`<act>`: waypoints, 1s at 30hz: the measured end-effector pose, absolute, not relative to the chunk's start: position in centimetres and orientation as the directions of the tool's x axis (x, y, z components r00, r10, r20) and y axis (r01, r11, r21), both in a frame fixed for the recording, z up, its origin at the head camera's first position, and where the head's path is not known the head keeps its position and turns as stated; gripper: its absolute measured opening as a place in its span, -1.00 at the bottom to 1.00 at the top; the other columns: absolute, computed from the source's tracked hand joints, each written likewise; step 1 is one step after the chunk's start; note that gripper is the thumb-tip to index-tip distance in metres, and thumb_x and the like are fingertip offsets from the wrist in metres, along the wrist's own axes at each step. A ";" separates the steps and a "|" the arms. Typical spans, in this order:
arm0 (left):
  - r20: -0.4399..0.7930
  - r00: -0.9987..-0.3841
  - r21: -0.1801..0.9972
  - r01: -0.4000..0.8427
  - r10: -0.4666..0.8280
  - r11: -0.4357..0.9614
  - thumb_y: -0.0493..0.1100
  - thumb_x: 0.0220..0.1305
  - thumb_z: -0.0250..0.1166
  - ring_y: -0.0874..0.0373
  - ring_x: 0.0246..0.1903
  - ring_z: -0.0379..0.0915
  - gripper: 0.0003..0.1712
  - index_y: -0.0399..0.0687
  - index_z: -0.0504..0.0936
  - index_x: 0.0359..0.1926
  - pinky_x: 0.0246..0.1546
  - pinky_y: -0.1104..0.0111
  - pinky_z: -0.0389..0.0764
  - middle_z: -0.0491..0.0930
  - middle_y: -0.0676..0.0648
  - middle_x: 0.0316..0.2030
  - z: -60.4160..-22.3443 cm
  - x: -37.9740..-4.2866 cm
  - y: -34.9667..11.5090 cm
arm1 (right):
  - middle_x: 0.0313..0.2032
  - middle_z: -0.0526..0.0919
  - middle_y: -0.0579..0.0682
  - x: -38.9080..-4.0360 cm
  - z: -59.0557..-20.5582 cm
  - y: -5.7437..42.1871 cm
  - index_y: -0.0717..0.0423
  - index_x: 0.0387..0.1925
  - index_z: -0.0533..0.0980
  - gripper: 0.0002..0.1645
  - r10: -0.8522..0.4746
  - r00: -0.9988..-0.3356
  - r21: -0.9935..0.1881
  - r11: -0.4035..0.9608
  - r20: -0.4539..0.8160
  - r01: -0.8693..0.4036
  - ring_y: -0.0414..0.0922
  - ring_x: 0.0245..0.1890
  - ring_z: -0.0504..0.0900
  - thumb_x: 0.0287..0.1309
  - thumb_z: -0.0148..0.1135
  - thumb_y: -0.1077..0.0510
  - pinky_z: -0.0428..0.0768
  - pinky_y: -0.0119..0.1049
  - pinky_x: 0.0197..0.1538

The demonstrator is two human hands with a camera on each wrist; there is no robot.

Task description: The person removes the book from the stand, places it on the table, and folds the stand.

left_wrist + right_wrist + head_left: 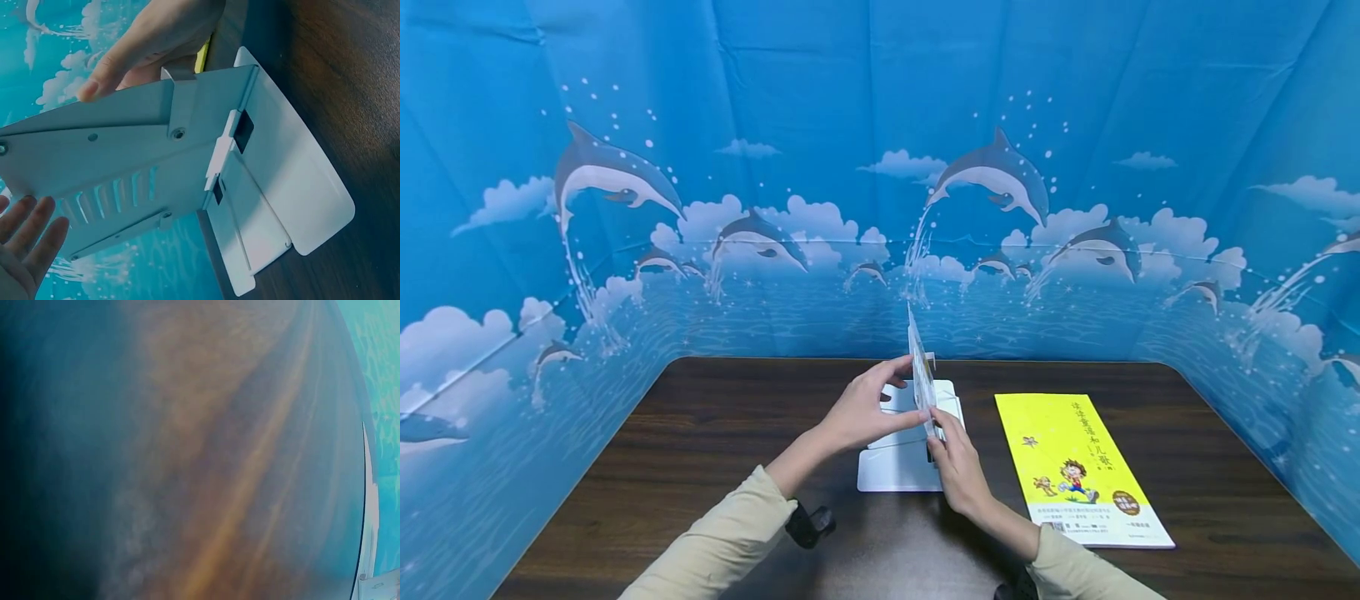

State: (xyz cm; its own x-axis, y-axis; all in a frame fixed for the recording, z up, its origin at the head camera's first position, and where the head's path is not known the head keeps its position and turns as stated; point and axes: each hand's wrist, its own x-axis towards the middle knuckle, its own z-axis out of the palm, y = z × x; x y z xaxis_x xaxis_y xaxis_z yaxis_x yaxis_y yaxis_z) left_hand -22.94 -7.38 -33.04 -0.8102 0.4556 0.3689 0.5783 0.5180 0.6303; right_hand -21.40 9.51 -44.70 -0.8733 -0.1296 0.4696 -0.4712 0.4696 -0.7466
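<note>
A white metal folding book stand (898,469) rests on the table with its panel raised nearly upright, seen edge-on in the head view. The left wrist view shows the panel's slotted back (131,150) and the hinge at the base plate (306,181). My right hand (958,471) holds the panel's near edge, its thumb against the back and fingers on the other side. On the left, my left hand (868,408) is spread beside the panel, fingers fairly straight, the thumb reaching its edge. Blur fills most of the right wrist view; a strip of panel (370,531) appears at right.
A yellow children's book (1075,467) lies right of the stand, close to the right forearm. The dark wooden table (685,442) is bordered by a blue dolphin-print curtain (820,108) at the back and sides.
</note>
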 end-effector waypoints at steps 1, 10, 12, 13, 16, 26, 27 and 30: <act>0.380 -0.809 0.613 0.584 0.449 0.532 0.08 0.02 0.33 0.12 -0.05 0.45 -0.16 -0.13 0.26 0.28 -0.16 0.25 0.55 0.42 -0.09 0.10 -33.1 -22.9 -7.3 | 0.14 0.33 0.08 -21.4 -44.7 9.5 0.00 0.26 0.22 -0.48 -0.131 -0.875 -0.748 0.468 0.467 -0.470 -0.05 -0.13 0.43 0.30 -0.12 -0.03 0.53 -0.34 -0.33; 0.464 -0.772 0.548 0.635 0.434 0.545 0.02 -0.06 0.41 0.13 -0.12 0.48 -0.18 -0.17 0.35 0.22 -0.24 0.31 0.58 0.45 -0.11 0.07 -33.8 -23.4 -7.3 | 0.12 0.35 0.08 -21.4 -44.5 9.5 0.02 0.23 0.26 -0.51 -0.130 -0.887 -0.784 0.424 0.443 -0.454 -0.03 -0.15 0.43 0.28 -0.05 0.07 0.53 -0.38 -0.34; 0.473 -0.764 0.548 0.645 0.439 0.533 0.01 -0.06 0.41 0.11 -0.13 0.48 -0.18 -0.18 0.35 0.22 -0.25 0.31 0.59 0.45 -0.12 0.08 -33.9 -23.5 -7.4 | 0.13 0.35 0.08 -21.5 -44.4 9.6 0.04 0.22 0.28 -0.52 -0.133 -0.901 -0.812 0.394 0.413 -0.431 -0.01 -0.11 0.43 0.27 -0.03 0.10 0.55 -0.38 -0.30; 0.477 -0.761 0.548 0.649 0.440 0.527 0.00 -0.07 0.41 0.10 -0.13 0.49 -0.18 -0.19 0.35 0.21 -0.25 0.31 0.59 0.45 -0.12 0.07 -33.9 -23.5 -7.4 | 0.13 0.35 0.09 -21.5 -44.3 9.7 0.06 0.20 0.29 -0.53 -0.135 -0.906 -0.824 0.379 0.402 -0.422 0.01 -0.08 0.42 0.26 -0.02 0.13 0.57 -0.36 -0.28; 0.481 -0.759 0.563 0.651 0.438 0.509 -0.02 -0.07 0.42 0.08 -0.14 0.49 -0.19 -0.21 0.36 0.21 -0.27 0.30 0.59 0.45 -0.13 0.07 -34.0 -23.5 -7.5 | 0.13 0.35 0.14 -21.3 -43.5 9.8 0.16 0.18 0.31 -0.54 -0.153 -0.922 -0.862 0.328 0.356 -0.387 0.08 0.02 0.39 0.24 0.01 0.17 0.59 -0.22 -0.15; 0.433 -0.804 0.643 0.592 0.408 0.486 -0.10 -0.08 0.44 0.07 -0.15 0.51 -0.19 -0.23 0.35 0.21 -0.28 0.25 0.60 0.44 -0.14 0.09 -34.2 -23.3 -8.4 | 0.14 0.32 0.25 -19.9 -40.7 10.2 0.32 0.17 0.29 -0.46 -0.222 -0.952 -0.923 0.276 0.209 -0.267 0.18 0.10 0.34 0.19 0.10 0.17 0.44 0.00 0.04; 0.430 -0.806 0.645 0.589 0.406 0.487 -0.10 -0.08 0.44 0.07 -0.15 0.51 -0.19 -0.23 0.35 0.21 -0.29 0.28 0.60 0.43 -0.14 0.10 -34.2 -23.3 -8.5 | 0.13 0.32 0.25 -19.9 -40.7 10.3 0.32 0.17 0.29 -0.45 -0.227 -0.953 -0.924 0.279 0.201 -0.262 0.19 0.11 0.33 0.18 0.11 0.17 0.42 0.02 0.05; 0.418 -0.811 0.664 0.580 0.409 0.472 -0.12 -0.08 0.44 0.03 -0.14 0.50 -0.19 -0.26 0.35 0.21 -0.30 0.34 0.60 0.42 -0.16 0.11 -34.3 -23.2 -8.9 | 0.13 0.31 0.26 -20.0 -40.7 10.6 0.33 0.16 0.29 -0.42 -0.250 -0.951 -0.930 0.270 0.181 -0.248 0.20 0.13 0.31 0.13 0.17 0.19 0.39 0.02 0.07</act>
State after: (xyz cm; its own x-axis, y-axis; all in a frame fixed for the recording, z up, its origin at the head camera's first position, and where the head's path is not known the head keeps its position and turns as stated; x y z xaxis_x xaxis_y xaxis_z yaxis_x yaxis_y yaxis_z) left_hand -23.24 -8.88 -34.29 -0.8115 0.4089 0.4175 0.5797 0.4723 0.6640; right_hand -20.00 10.60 -40.74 -0.9513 -0.2497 0.1810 -0.2480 0.2705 -0.9302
